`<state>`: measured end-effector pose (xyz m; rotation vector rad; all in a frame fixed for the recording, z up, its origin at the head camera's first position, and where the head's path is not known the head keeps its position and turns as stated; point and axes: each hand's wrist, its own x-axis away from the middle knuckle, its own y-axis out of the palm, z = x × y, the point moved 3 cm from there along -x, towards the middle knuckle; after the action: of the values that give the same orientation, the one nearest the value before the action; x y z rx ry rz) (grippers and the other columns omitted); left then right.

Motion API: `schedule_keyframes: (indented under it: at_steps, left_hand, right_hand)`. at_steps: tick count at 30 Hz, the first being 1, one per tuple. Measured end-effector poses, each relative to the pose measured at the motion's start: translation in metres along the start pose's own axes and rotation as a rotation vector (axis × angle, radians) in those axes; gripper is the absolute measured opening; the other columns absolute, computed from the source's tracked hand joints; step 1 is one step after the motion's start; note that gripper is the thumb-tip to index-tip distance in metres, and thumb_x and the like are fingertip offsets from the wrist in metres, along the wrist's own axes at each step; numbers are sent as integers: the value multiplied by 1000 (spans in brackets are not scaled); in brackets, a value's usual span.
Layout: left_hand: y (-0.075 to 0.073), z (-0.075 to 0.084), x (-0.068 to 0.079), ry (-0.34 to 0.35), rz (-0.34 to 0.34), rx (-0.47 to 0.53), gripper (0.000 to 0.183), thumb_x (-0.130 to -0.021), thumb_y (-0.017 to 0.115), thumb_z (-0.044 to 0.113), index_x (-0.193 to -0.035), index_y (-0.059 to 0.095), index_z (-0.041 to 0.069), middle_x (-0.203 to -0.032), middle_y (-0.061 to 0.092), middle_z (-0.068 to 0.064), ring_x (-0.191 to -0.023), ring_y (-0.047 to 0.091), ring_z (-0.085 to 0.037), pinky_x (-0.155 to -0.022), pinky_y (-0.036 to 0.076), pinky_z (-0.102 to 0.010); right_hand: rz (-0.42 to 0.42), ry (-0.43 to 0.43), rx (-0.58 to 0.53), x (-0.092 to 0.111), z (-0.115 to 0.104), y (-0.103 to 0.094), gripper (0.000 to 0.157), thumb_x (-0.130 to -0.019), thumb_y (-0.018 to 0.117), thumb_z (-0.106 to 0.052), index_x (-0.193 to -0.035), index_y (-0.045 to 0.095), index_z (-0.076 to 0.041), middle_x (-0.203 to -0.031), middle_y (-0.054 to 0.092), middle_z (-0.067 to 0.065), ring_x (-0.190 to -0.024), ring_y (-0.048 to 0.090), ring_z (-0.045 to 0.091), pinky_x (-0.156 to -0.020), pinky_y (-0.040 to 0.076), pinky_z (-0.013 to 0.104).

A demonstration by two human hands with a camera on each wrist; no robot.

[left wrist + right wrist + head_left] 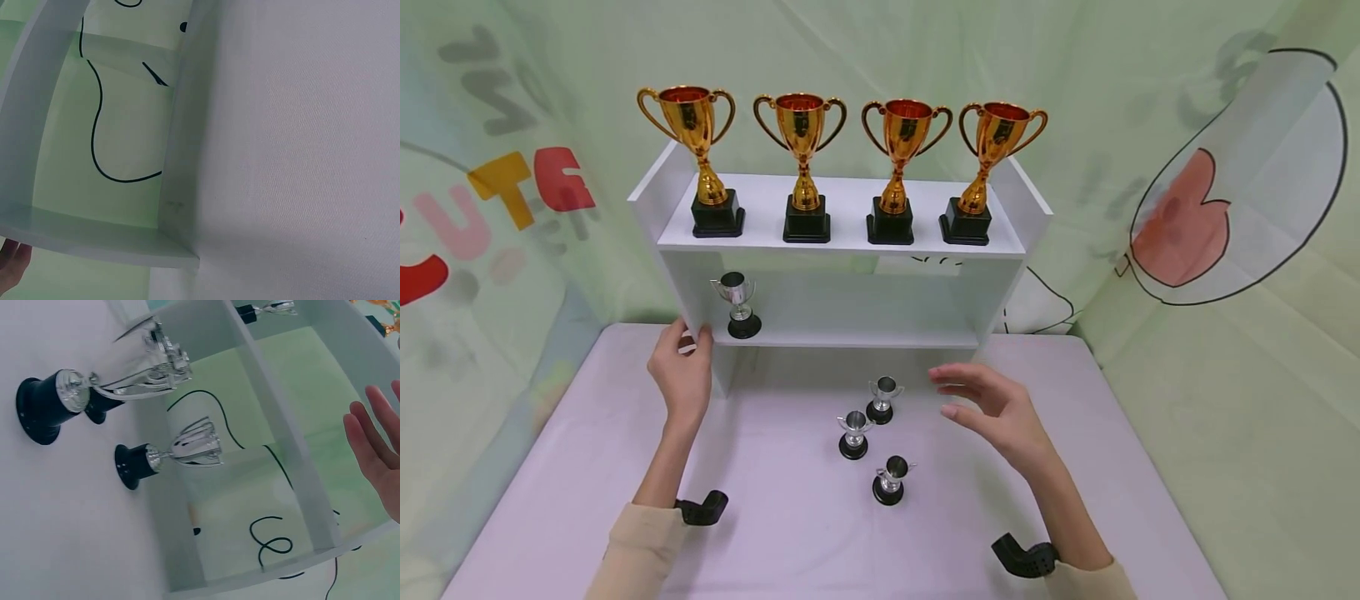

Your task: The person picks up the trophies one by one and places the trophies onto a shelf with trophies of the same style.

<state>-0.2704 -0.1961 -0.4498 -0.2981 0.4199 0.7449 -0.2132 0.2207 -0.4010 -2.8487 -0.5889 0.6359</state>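
Observation:
My left hand (683,371) touches the outer left side of a white shelf unit (850,340); its fingertips (14,257) lie against the outside of the side panel in the left wrist view. Just right of that hand, one small silver trophy cup (741,304) stands on the middle shelf. My right hand (988,408) hovers over the table with fingers loosely bent and holds nothing. To its left, three more silver trophy cups stand on the table: a back one (883,398), a middle one (853,433) and a front one (891,479).
Along the top shelf stand several gold trophies with black bases, including the leftmost (707,167) and the rightmost (981,179). The table (775,517) has a pale cloth. Printed curtains (1225,333) hang around the back and sides.

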Motion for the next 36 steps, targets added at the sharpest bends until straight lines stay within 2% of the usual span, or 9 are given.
schedule_keyframes:
  at_steps: [2,8,12,26,31,36]
  left_hand:
    - [0,0,0,0,1,1,25,-94,67,2,-118,74,-1,-110,73,-19,-81,58,8,-71,47,-5]
    - [-1,0,0,15,6,0,25,-94,67,3,-117,74,-2,-111,73,-19,-84,61,-3,-71,48,-7]
    - [-1,0,-1,19,8,-2,25,-94,67,2,-117,74,-1,-110,73,-19,-84,61,-2,-71,47,-5]
    - [-1,0,-1,13,2,-2,25,-94,66,1,-117,75,1,-109,74,-17,-81,60,6,-71,46,-4]
    - [-1,-1,-1,13,-5,-8,25,-94,67,2,-118,75,0,-110,73,-19,-82,61,0,-70,47,-4]
    - [-1,-1,0,5,-20,-14,27,-94,67,4,-120,74,0,-111,72,-21,-84,61,-4,-70,47,-5]
  right_hand:
    - [-8,-1,13,3,4,4,46,-88,71,12,-132,61,6,-133,64,23,-126,63,21,-107,52,34]
    - [-17,-10,80,14,23,13,52,-86,74,11,-135,60,2,-135,63,24,-126,62,20,-105,53,31]
    - [-9,-5,79,22,39,19,54,-85,76,10,-136,59,2,-134,62,25,-126,62,21,-105,53,31]
    - [-63,61,-11,43,78,49,53,-87,77,3,-136,58,2,-133,62,26,-124,63,30,-105,54,38]
    - [-96,69,-46,48,88,60,52,-87,77,4,-135,58,5,-131,62,28,-123,62,36,-106,52,42]
    - [-100,94,-82,50,93,64,53,-85,77,5,-135,58,5,-131,61,33,-124,63,30,-108,51,34]
